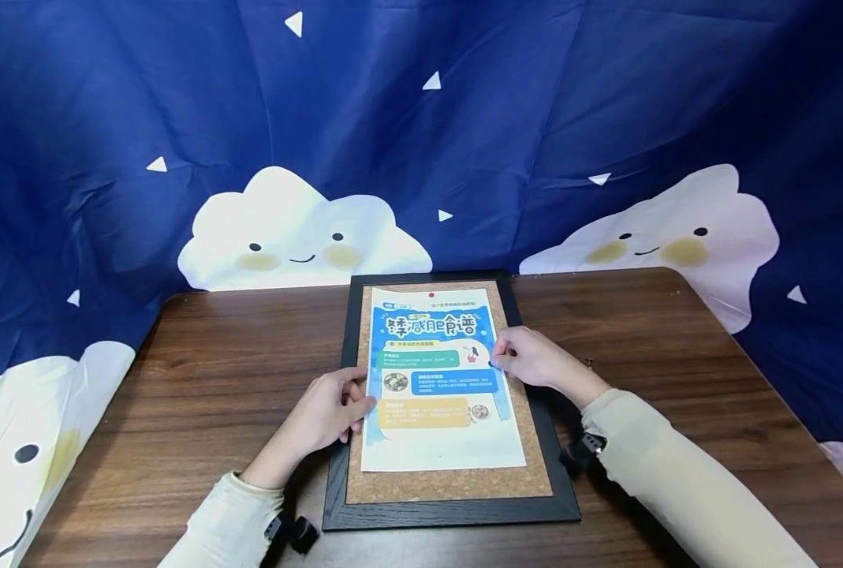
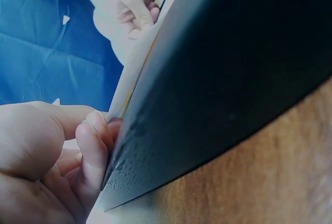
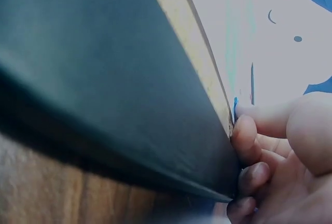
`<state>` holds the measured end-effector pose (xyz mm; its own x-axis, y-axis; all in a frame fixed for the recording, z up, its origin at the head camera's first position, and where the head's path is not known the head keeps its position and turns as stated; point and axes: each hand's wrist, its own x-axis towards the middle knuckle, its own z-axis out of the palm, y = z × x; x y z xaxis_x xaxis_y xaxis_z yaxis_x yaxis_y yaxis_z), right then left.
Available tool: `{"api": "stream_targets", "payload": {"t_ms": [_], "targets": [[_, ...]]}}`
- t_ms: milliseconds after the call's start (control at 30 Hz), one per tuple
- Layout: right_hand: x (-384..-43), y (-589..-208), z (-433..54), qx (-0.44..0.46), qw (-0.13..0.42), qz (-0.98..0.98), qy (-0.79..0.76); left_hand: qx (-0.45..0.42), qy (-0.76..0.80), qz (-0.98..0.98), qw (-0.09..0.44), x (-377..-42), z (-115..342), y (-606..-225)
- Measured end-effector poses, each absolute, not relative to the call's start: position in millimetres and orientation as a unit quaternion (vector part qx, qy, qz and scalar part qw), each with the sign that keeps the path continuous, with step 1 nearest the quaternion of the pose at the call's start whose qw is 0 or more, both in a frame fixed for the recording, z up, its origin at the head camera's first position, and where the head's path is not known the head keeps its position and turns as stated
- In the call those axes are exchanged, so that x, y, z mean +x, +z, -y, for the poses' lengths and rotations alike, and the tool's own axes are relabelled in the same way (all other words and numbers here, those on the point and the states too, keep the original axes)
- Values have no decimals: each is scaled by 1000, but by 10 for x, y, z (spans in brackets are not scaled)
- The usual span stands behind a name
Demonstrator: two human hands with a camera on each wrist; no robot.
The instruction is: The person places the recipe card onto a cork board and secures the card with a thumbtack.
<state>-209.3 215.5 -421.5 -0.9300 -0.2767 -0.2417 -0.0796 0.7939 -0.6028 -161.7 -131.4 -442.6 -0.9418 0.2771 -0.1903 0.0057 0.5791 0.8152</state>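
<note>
A printed poster (image 1: 435,450) with Chinese text and food pictures lies on a black-framed cork board (image 1: 449,485). A red pushpin (image 1: 431,295) sits at its top middle. My left hand (image 1: 332,406) is at the poster's left edge, thumb on the paper and fingers curled beside it; in the left wrist view, thumb and fingertips meet at the sheet's edge (image 2: 123,92). My right hand (image 1: 535,356) pinches a blue pushpin (image 3: 236,107) at the poster's right edge, its other fingers curled by the frame (image 3: 155,105).
The board lies on a brown wooden table (image 1: 236,339), its top near the table's far edge. Behind hangs a blue curtain (image 1: 492,142) with clouds and triangles. Small black wrist cameras are on both sleeves (image 1: 229,513). A tiny upright object (image 1: 589,363) shows beyond the right wrist.
</note>
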Motion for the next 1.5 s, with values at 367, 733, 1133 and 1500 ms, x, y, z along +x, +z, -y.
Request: {"api": "stream_targets", "payload": {"t_ms": [367,733,1133,1500], "targets": [[-1967,-4188,-2490,-180,156,-892,-385,79,458,-872,152,-1608,1307,-4440],[-1742,-3997,-2849,-136,95,-903,-396,83,460,-871,151,-1613,1332,-4433],[-1649,-4011,-3127,-111,57,-916,-380,88,464,-868,155,-1615,1324,-4410],[-1628,-4112,-3367,-72,35,-943,-324,85,459,-870,158,-1623,1330,-4417]]}}
